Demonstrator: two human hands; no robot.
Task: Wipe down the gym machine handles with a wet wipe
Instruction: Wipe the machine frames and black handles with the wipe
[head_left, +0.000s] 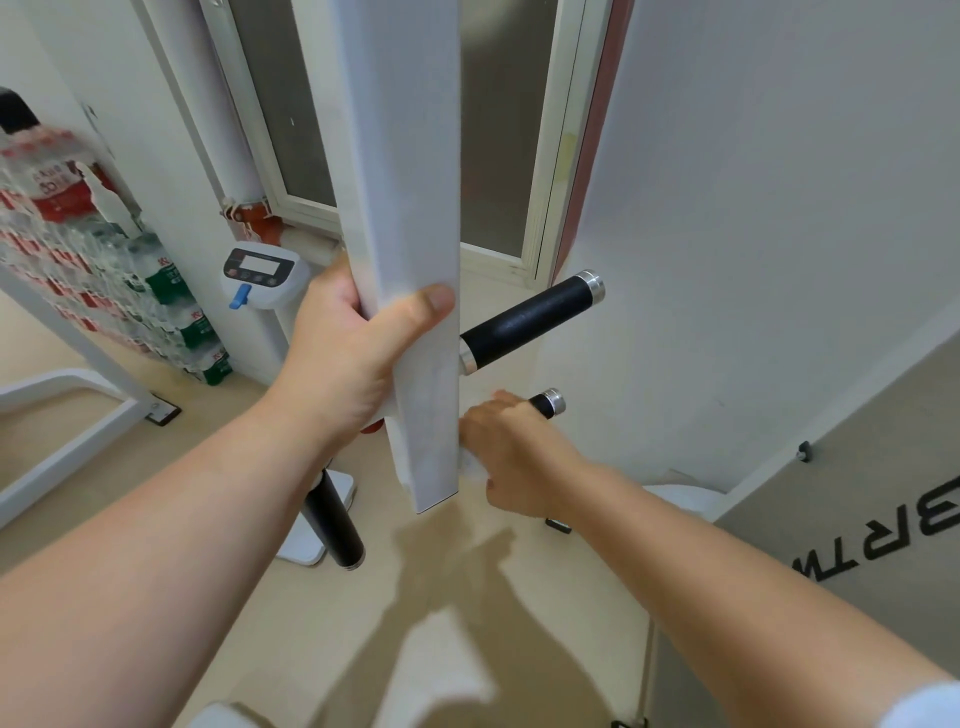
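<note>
Starting at nine o'clock: shrink-wrapped packs of bottled water (78, 228) are stacked against the wall, red labels up top, green labels lower down, one wrapper torn open. Just right of them I've got a white water dispenser (260, 270) with a small display and a blue tap (240, 296); what's in it I can't tell. Dead centre, the machine's white upright beam (410, 182) hangs in front of me and blocks a good slice of the frosted window (498, 130) at twelve o'clock. My left hand (343, 358) is wrapped round that beam, thumb across the front face, fingers round the back. At two o'clock the upper right handle (524, 322) juts out, black grip, chrome cap, nothing on it. Right below it, at four o'clock from the beam, my right hand (511, 452) is curled over the lower right handle (545, 402), only its chrome tip poking out past the fingers. The wet wipe (471, 462) is under that hand, a white scrap showing beside the beam. At seven o'clock the lower left handle (332, 525) points down toward the floor (467, 597), untouched. A grey mat (831, 493) with black lettering leans at four o'clock.
</note>
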